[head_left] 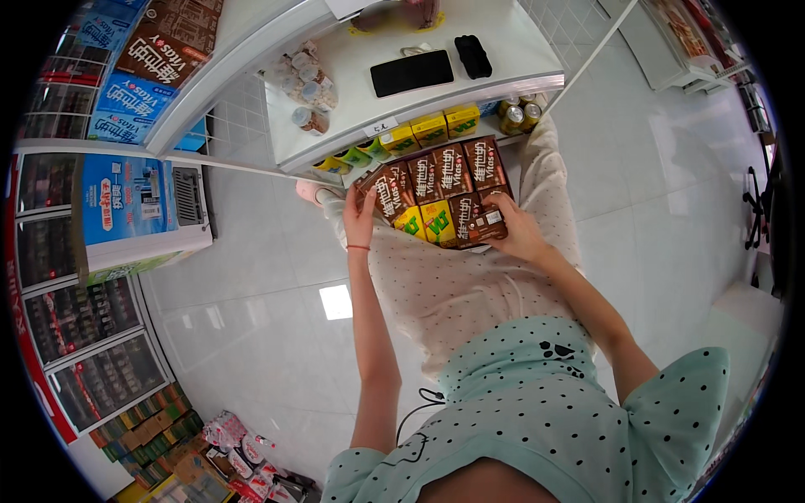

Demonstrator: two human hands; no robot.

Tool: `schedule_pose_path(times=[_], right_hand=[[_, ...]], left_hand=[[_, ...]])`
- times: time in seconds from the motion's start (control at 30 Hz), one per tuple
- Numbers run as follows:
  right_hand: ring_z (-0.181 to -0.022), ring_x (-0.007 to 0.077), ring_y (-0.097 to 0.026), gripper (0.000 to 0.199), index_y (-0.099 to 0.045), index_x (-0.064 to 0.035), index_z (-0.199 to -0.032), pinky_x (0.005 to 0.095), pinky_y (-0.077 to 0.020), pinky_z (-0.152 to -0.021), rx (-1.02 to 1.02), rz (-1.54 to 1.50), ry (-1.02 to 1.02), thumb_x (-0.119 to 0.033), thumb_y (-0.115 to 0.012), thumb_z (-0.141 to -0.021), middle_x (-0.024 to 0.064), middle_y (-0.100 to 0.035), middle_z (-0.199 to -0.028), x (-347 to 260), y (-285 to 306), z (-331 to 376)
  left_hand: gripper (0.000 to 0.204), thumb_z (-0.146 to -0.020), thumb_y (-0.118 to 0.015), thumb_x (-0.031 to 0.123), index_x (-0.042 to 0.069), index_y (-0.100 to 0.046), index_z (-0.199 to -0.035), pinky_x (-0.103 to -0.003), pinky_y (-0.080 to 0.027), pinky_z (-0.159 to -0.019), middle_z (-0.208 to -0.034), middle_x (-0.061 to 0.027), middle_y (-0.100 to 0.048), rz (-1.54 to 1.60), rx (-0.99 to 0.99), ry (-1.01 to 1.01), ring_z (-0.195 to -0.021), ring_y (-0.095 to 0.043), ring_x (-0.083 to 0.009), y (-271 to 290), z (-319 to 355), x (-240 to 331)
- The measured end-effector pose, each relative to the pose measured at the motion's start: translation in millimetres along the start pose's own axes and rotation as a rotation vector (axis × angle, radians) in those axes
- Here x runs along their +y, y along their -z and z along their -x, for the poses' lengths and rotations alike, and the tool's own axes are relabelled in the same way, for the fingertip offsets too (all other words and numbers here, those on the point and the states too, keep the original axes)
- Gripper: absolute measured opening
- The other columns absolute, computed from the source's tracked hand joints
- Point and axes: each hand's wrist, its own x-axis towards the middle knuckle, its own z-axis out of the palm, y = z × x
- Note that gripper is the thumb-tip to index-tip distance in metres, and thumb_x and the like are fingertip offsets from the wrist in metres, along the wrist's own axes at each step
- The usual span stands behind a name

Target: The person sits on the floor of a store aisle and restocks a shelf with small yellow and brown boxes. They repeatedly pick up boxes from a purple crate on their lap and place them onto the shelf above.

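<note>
A shallow brown tray (509, 172) packed with drink cartons rests over my lap, against the lower shelf. Most of them are brown cartons (453, 173); two yellow cartons (437, 222) stand in the near row. The leftmost brown carton (392, 194) sits at a slant. My left hand (359, 220) is closed on the tray's left side, its thumb by that slanted carton. At the near right corner, my right hand (516, 230) closes over a brown carton (492, 225) and the tray's edge; some of its fingers are hidden.
Above the tray is a white shelf (352, 126) with a black phone (412, 74), a black case (474, 56) and small lidded jars (310, 120). Yellow cartons (428, 129) and gold cans (513, 116) fill the shelf below. A blue-and-white box (130, 201) stands left.
</note>
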Motion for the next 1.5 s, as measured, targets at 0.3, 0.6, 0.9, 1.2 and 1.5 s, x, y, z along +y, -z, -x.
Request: schedule_pose_path(times=[0.3,0.6,0.9,1.2,1.5], right_hand=[[-0.099,0.0313,-0.055,0.065,-0.045,-0.0141,-0.118,0.0378,-0.0486,-0.079,0.096,0.073,0.072,-0.008,-0.075,-0.061,0.0070,-0.048,-0.116,-6,-3,1],[-0.114,0.0332,-0.046,0.078,-0.039,-0.0091,-0.129,0.0387,-0.0455,-0.088,0.145,0.189,0.074,-0.006,-0.075,-0.060,0.0119,-0.040,-0.127,-10,-9,-8],[-0.128,0.0377,-0.028,0.098,-0.029,-0.0090,-0.132,0.0410,-0.0322,-0.105,0.031,0.303,0.097,-0.008,-0.083,-0.050,0.0158,-0.029,-0.134,-10,-9,-23],[-0.127,0.0389,-0.029,0.103,-0.028,-0.0046,-0.130,0.0424,-0.0262,-0.109,0.084,0.354,0.100,-0.010,-0.086,-0.045,0.0185,-0.028,-0.131,-12,-15,-30],[-0.124,0.0367,-0.031,0.112,-0.024,0.0031,-0.133,0.0407,-0.0319,-0.104,-0.042,0.504,0.161,-0.018,-0.086,-0.043,0.0186,-0.033,-0.129,15,-9,-51]], left_hand=[[0.059,-0.089,-0.057,0.033,-0.001,-0.039,-0.133,-0.023,-0.043,-0.081,-0.107,-0.0103,-0.062,-0.135,-0.006,0.291,-0.091,-0.055,-0.0119,6,-44,-75],[0.090,-0.068,-0.076,0.039,-0.003,-0.031,-0.132,-0.045,-0.043,-0.086,-0.119,-0.0235,-0.048,-0.871,0.276,-0.081,-0.102,-0.049,-0.0419,-68,6,-63],[0.097,-0.064,-0.077,0.033,-0.004,-0.024,-0.136,-0.041,-0.046,-0.085,-0.124,-0.0239,-0.044,-0.806,0.231,0.058,-0.107,-0.051,-0.0378,-56,3,-57],[0.102,-0.062,-0.077,0.030,-0.003,-0.018,-0.138,-0.040,-0.046,-0.084,-0.123,-0.0217,-0.044,-0.883,0.225,0.088,-0.106,-0.051,-0.0375,-61,5,-57],[0.112,-0.062,-0.079,0.029,0.002,-0.005,-0.142,-0.039,-0.045,-0.088,-0.128,-0.0222,-0.038,-0.906,0.178,0.116,-0.112,-0.046,-0.0381,-61,8,-53]])
